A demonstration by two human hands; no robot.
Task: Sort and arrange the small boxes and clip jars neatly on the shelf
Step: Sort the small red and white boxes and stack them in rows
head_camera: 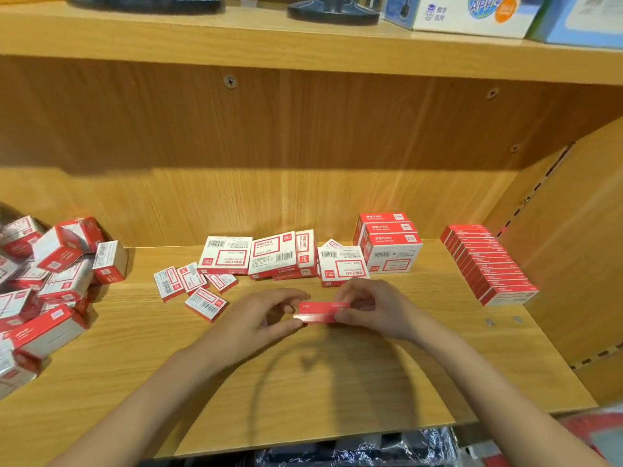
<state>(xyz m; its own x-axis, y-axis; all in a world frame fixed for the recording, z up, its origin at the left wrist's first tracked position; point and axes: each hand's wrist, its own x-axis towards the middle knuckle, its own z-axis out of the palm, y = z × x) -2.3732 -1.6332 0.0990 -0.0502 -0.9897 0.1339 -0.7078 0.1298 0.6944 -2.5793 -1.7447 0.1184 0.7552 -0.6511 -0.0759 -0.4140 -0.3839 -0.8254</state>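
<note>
You have bare shelf point(337, 375) in front; a heap point(43, 284) crowds the left, a box row point(488, 264) the right.

Both forearms reach forward; left hand point(266, 318) and right hand point(374, 308) meet, fingers curled, pinching.

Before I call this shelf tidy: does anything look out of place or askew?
Yes. At the left, a heap of boxes lies tumbled at all angles. Four small boxes lie scattered flat, each turned differently. Only the row at the right stands neatly. Both hands hold one red box.
</note>
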